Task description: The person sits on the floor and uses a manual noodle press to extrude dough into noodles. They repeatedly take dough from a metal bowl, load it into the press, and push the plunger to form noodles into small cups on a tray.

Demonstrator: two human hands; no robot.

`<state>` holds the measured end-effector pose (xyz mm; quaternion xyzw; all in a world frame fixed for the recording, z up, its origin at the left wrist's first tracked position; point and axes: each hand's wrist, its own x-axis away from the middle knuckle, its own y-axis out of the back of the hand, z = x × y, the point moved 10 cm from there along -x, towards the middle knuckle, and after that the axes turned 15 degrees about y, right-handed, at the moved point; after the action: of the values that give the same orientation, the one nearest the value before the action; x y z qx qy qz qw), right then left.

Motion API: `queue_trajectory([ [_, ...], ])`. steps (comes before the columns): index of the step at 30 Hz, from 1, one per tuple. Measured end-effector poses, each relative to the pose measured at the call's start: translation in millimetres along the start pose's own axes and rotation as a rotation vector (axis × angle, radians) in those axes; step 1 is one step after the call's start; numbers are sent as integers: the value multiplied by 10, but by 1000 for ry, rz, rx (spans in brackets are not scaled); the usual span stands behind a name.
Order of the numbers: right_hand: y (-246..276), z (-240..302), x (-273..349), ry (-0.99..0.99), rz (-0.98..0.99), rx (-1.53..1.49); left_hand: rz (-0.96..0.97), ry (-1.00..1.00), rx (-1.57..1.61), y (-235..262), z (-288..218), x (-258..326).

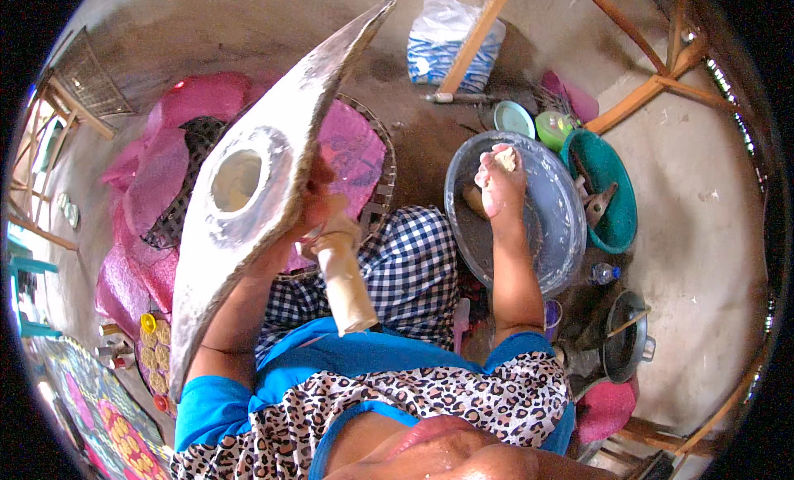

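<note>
Our left hand (pixel 318 200) grips the tilted floured board (pixel 248 190); our right hand (pixel 499 182) pinches dough (pixel 505 157) over the grey basin (pixel 554 232). We'd keep the board steady.

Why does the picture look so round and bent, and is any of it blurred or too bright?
In the head view, the fisheye lens bows straight edges, like the wooden poles, and leaves black corners. Daylight washes out the pale floor at the right. The floured board in the left hand looms large, since it is close to the lens; the right hand in the grey basin looks sharp.
</note>
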<state>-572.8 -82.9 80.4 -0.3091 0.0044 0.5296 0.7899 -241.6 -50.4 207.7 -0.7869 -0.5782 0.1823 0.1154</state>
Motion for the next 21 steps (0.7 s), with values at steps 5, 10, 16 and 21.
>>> queue_trajectory([
  [5, -593, -98, 229, -68, 133, -172, 140, -6, 25, 403, -329, 168],
  [10, -960, -316, 451, -112, 187, -150, -82, -6, -228, 567, -546, 405],
  [16, -1469, -403, 643, -190, 186, -386, -239, 95, -813, 577, -521, 399],
  [21, -1981, 50, 624, -2, 348, -368, -213, -117, -748, 628, -323, 284],
])
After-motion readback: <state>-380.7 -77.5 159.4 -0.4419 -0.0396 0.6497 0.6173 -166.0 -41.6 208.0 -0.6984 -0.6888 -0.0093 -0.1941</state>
